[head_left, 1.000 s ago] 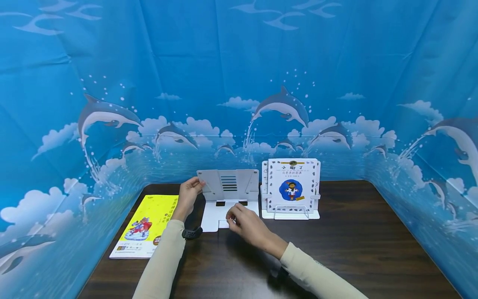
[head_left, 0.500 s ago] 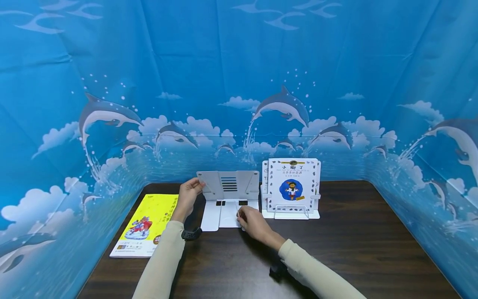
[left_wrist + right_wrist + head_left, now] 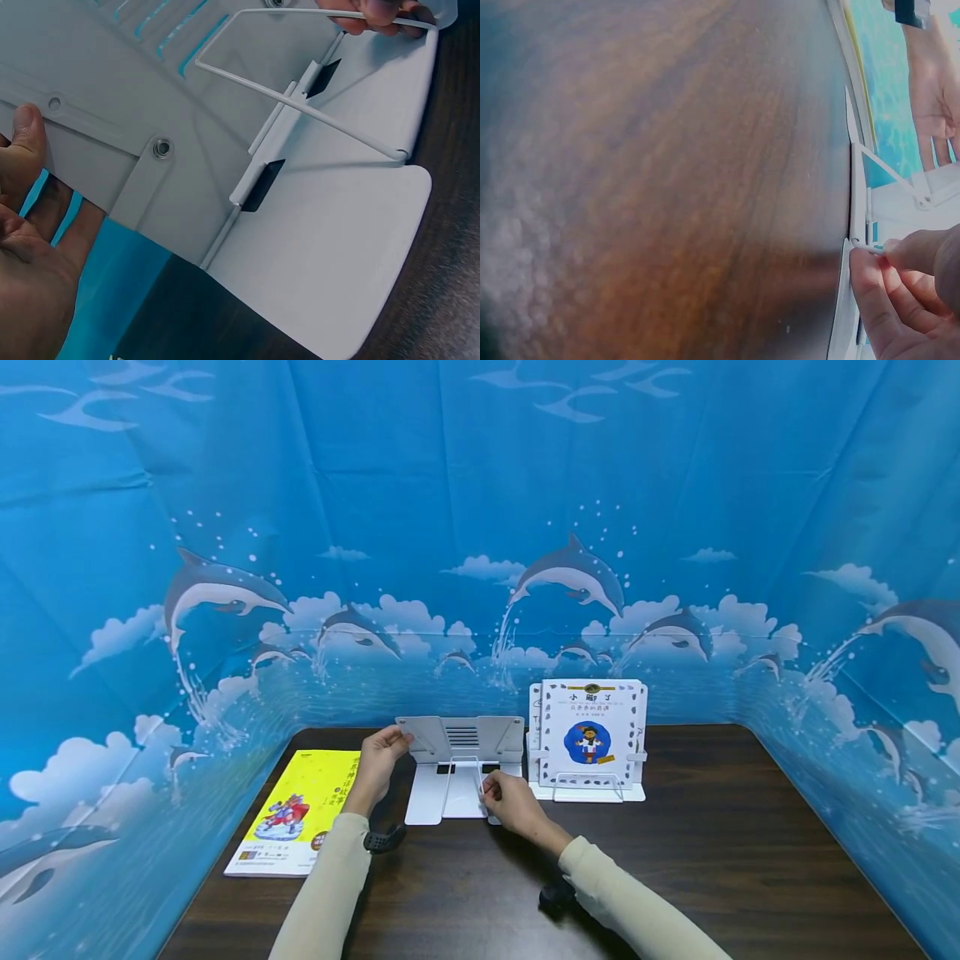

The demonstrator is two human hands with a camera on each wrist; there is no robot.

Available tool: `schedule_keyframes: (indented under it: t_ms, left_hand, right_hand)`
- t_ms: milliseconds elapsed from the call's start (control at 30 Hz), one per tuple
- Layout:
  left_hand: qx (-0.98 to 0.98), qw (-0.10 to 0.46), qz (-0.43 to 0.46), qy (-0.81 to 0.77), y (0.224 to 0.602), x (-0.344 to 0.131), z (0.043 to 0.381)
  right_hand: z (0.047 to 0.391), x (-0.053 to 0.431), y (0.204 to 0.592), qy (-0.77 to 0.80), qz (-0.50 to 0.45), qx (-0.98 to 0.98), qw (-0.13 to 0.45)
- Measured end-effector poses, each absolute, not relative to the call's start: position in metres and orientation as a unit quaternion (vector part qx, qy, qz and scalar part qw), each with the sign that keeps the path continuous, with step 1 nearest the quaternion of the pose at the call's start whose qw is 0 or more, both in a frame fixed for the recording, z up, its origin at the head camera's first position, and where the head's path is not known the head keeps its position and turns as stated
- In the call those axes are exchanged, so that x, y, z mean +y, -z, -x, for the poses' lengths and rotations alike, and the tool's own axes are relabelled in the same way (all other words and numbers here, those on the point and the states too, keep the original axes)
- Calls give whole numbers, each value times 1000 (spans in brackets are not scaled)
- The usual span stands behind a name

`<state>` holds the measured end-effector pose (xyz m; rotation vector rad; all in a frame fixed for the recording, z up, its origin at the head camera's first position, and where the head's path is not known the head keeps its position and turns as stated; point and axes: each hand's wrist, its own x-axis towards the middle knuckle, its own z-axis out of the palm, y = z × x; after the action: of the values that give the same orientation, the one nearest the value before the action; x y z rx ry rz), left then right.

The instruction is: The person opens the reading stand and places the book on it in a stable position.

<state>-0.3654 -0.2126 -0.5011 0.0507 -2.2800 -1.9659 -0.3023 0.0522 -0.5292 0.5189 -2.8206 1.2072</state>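
A white metal book stand (image 3: 427,793) lies unfolded on the table, its slotted back plate (image 3: 429,739) tilted up behind the flat base. My left hand (image 3: 378,764) holds the back plate's left edge, thumb (image 3: 28,135) on the front face and the other fingers behind. A white wire bracket (image 3: 345,132) rises from the base's front edge and slants toward the back plate. My right hand (image 3: 517,806) pinches the bracket's right side between thumb and fingers, low over the base. In the right wrist view the fingertips (image 3: 866,270) sit close to the base's edge.
On the left lies a yellow-covered book (image 3: 315,785), partly behind my left forearm. To the right, a second white stand (image 3: 585,793) bears an upright white picture book (image 3: 555,743). A blue dolphin-print curtain (image 3: 480,568) encloses the dark wooden table (image 3: 712,843).
My right hand has gone from the base's front middle to its right, swinging the wire bracket up off the base. The back plate, still in my left hand, has tilted lower.
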Motion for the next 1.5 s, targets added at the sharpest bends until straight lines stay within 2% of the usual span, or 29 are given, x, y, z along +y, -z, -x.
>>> schedule_keyframes:
  t_ms: [400,800,933,1133,1333,1500]
  left_hand:
    - [-758,64,5,649,510,-216,355]
    - [-748,57,5,662,513,-215,355]
    - [-746,54,13,664,516,-215,355]
    - [-735,58,40,674,515,-218,350]
    - [-696,68,51,713,515,-224,341]
    - [-702,95,51,704,513,-225,340]
  right_hand:
    - [307,55,531,-402,-155,-902,7]
    - [308,58,533,-480,-124,-867,-42]
    - [306,62,530,-507,-122,-852,-40]
    - [301,76,512,-566,-86,-819,36]
    - [292,93,483,-600,-24,-783,159]
    - [289,104,460,-559,-92,-786,246]
